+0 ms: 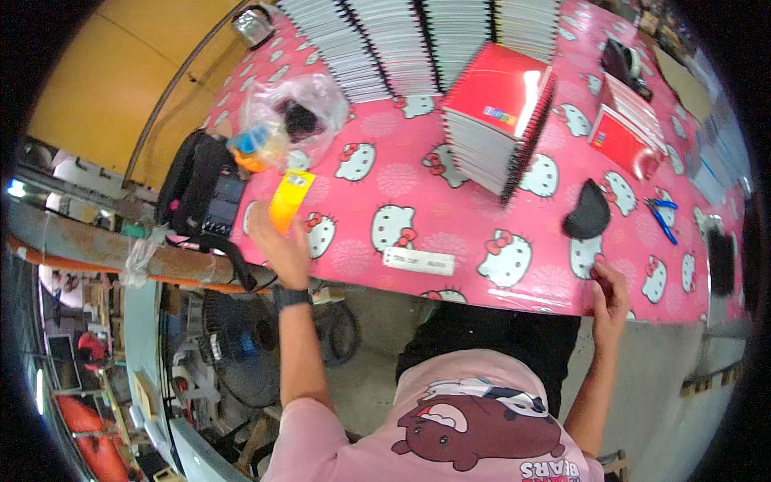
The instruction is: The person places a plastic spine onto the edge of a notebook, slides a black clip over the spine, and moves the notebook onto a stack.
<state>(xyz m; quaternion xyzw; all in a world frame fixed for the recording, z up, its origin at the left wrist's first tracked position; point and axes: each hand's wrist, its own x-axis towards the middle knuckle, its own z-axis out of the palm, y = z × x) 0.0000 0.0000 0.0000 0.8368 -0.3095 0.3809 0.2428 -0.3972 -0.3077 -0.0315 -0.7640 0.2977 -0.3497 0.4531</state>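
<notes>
Yellow-orange slip (291, 197) in my left hand (281, 245), above a pink cat-print tabletop (474, 221)

My left thumb and fingers are closed on the lower end of the slip, near the left front of the table; its upper end points away from me, toward a clear plastic bag (325, 100) with something dark inside. My right hand (610, 293) is at the front edge, its fingers curled close to the thumb; I cannot tell whether they grip anything.

The covering is glossy, printed with white cat heads wearing red bows and with pale round flowers, and it catches the light along the front. Between my hands lies a white label strip (419, 260). Farther back stands a pile of red-covered spiral notebooks (498, 92), and behind it, rows of stacked spiral-bound books (393, 48) run to the far side. Toward the right are a black half-round piece (587, 209), blue-handled pliers (663, 218) and a red-fronted holder (626, 136).

On my left, a black bag (186, 181) sits against the table's side, near a rusty pipe rail (100, 247). Beyond it rises a yellow panel (112, 72). Lower down, a black fan (233, 337) stands over the grey floor (373, 337), with a cluttered area farther left.
</notes>
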